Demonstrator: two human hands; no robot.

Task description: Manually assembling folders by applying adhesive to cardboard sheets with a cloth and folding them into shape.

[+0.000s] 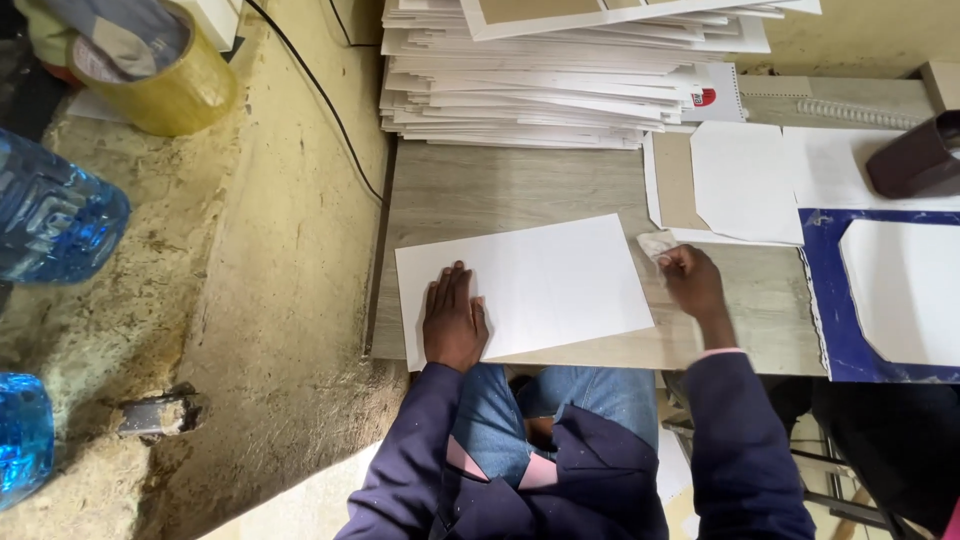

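Observation:
A blank white sheet (545, 280) lies flat on the grey wooden table (480, 190) in front of me. My left hand (452, 320) rests palm down on the sheet's near left corner, fingers together. My right hand (692, 282) sits just past the sheet's right edge, fingers closed around a small crumpled white wad (655, 243) that pokes out at the top. Both arms wear dark blue sleeves.
A tall stack of white cards (560, 80) stands at the table's back. Cut white and brown pieces (730, 180), a blue card (825, 300) and a dark brown object (915, 160) lie at right. A tape roll (175, 85) and blue bottles (50, 215) sit at left.

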